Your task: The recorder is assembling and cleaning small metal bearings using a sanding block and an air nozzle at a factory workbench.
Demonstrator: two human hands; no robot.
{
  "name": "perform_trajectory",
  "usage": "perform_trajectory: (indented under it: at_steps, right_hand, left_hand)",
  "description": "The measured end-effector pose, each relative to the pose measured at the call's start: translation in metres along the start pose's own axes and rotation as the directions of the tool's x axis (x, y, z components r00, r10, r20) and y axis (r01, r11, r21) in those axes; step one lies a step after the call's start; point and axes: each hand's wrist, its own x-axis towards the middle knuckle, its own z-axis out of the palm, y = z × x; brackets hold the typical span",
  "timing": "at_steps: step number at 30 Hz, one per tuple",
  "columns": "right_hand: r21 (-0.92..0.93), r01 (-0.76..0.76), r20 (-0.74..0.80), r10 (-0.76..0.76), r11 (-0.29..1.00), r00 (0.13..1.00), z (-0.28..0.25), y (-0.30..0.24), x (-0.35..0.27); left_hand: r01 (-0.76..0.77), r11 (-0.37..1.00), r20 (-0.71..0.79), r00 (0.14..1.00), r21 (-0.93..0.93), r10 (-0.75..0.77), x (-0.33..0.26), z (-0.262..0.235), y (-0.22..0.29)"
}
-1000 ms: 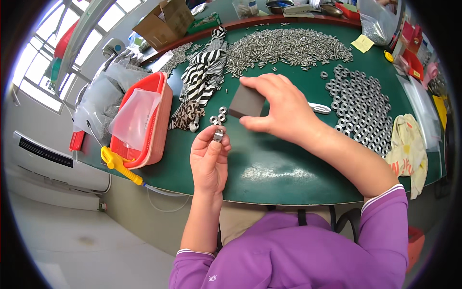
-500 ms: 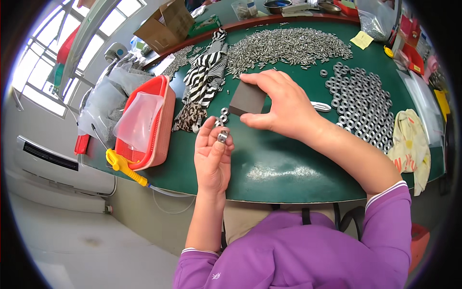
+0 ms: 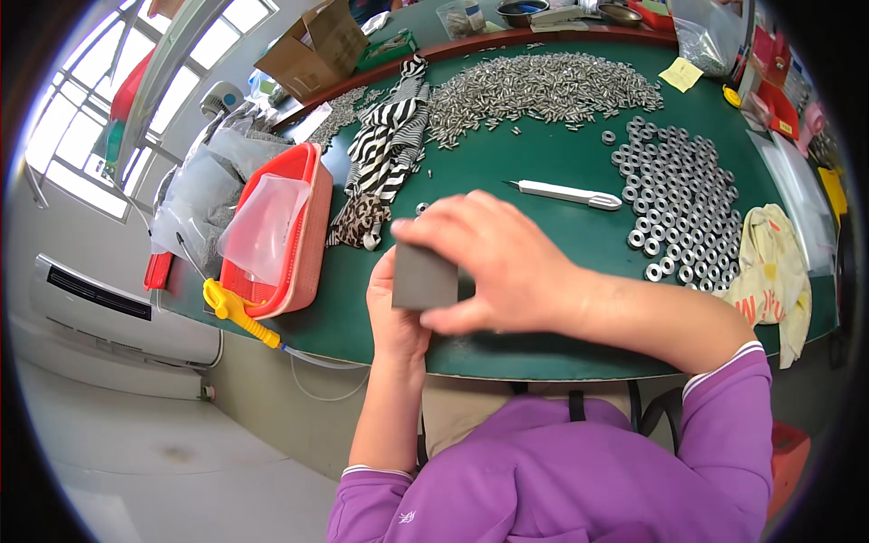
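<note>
My right hand (image 3: pixel 507 262) grips a dark grey rectangular block (image 3: pixel 424 276) and holds it over the near edge of the green table (image 3: pixel 507 154). My left hand (image 3: pixel 396 328) sits directly under the block, with its fingertips pressed up against it. The block hides whatever lies between those fingers. A few small metal rings (image 3: pixel 422 208) lie on the table just beyond the two hands.
A large pile of metal pins (image 3: pixel 543 86) lies at the back, with rows of metal rings (image 3: pixel 674 195) at right. A white pen-like tool (image 3: pixel 570 193) lies mid-table. At left are a zebra-striped cloth (image 3: pixel 389 145) and a red basket (image 3: pixel 299 226) with a plastic bag; a pale cloth (image 3: pixel 769 262) hangs at right.
My right hand has lifted the grey block off the table and brought it toward me, over my left hand. The small metal ring in my left fingers is now covered.
</note>
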Motion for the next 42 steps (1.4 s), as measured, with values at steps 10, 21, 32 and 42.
perform_trajectory:
  at_steps: [10,21,32,42]
  right_hand:
    - [-0.001,0.076,0.039,-0.076,0.997,0.996,0.006,-0.007,-0.005]
    - [-0.011,-0.164,-0.109,0.162,0.986,0.981,-0.012,0.030,0.009]
    - [-0.083,-0.304,-0.153,0.289,0.949,0.945,-0.015,0.050,0.007]
    - [-0.024,-0.173,-0.097,0.170,0.985,0.981,-0.012,0.036,0.007]
  left_hand:
    - [0.056,0.997,-0.018,0.998,-0.056,-0.057,0.005,-0.007,-0.003]
    - [-0.029,0.994,0.111,0.993,-0.101,0.040,0.011,-0.020,-0.011]
    - [-0.029,0.995,0.172,0.984,-0.098,0.045,0.008,-0.011,-0.007]
    - [-0.025,0.999,0.071,0.997,-0.048,0.029,0.008,-0.013,-0.008]
